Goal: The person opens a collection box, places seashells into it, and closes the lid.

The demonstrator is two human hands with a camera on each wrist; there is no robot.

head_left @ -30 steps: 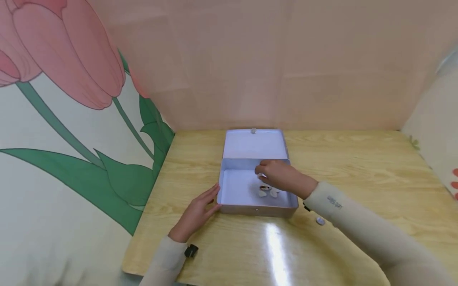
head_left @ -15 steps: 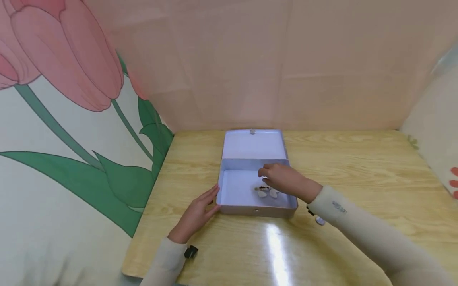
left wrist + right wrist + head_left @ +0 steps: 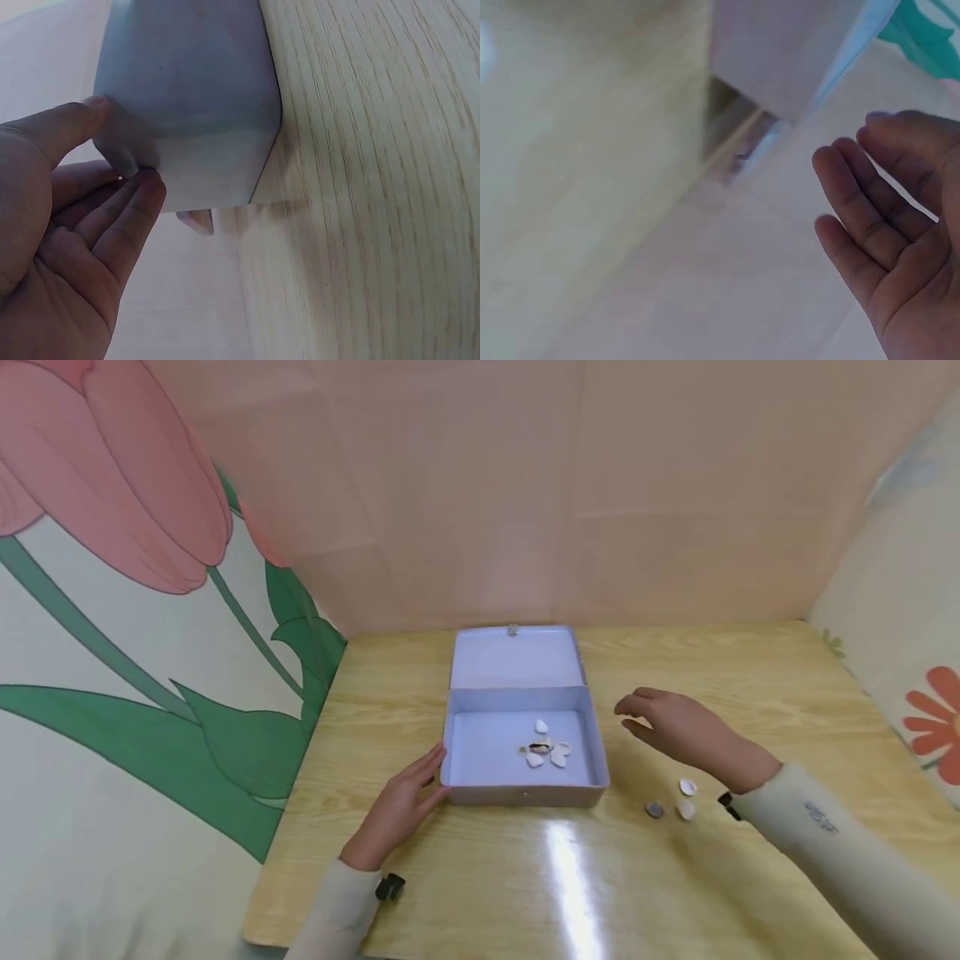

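Observation:
An open metal box (image 3: 480,747), white inside, stands on the table with its lid (image 3: 517,662) folded back. Several small seashells lie in its right half, among them a white shell (image 3: 541,727) and a dark-streaked brown shell (image 3: 539,747). My left hand (image 3: 395,810) touches the box's front left corner; in the left wrist view its thumb and nearly straight fingertips rest on two sides of the corner. Right of the box, above the table, my right hand (image 3: 682,731) is empty, its fingers loosely bent and apart. The right wrist view shows the palm (image 3: 922,292) with nothing in it.
On the wood-grain table (image 3: 420,893), right of the box, lie a grey shell (image 3: 655,810) and two white shells, one higher (image 3: 687,787) and one lower (image 3: 686,810). A pink sheet (image 3: 480,527) hangs behind the table, and a tulip-painted wall (image 3: 225,752) rises at its left.
My right hand has moved out of the box to the right, leaving a white shell near the middle of the box floor. The left hand keeps its place at the corner.

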